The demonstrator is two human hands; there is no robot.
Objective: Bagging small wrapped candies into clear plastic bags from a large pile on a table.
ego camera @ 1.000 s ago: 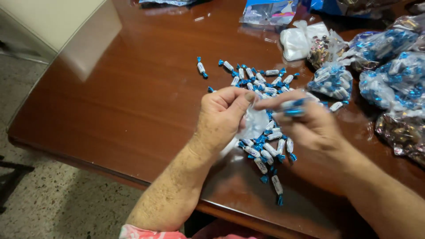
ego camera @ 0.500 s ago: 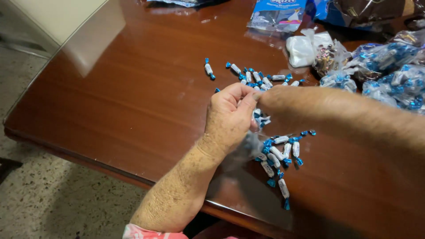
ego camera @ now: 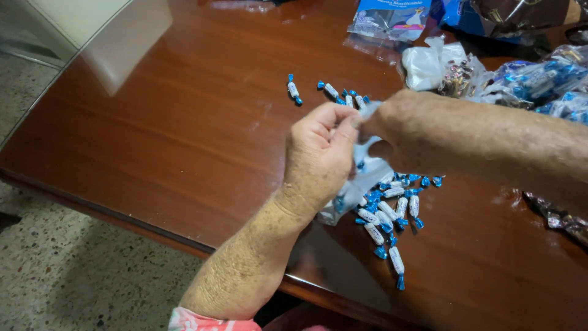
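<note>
Both the left hand (ego camera: pixel 318 153) and right hand (ego camera: pixel 398 132) gripped a small clear plastic bag (ego camera: pixel 361 184), partly filled, above many loose blue-and-white wrapped candies (ego camera: pixel 392 211).

the table (ego camera: pixel 184 141) was brown wood, smooth and very shiny, like a mirror. the little bag (ego camera: pixel 361 184) i pinched in my left hand (ego camera: pixel 318 156) and right hand (ego camera: pixel 398 132) was thin, clear, crinkly plastic. the candies (ego camera: pixel 392 211) had glossy white and blue wrappers. the floor (ego camera: pixel 79 276) looked like speckled stone, dull and a bit rough.
</note>
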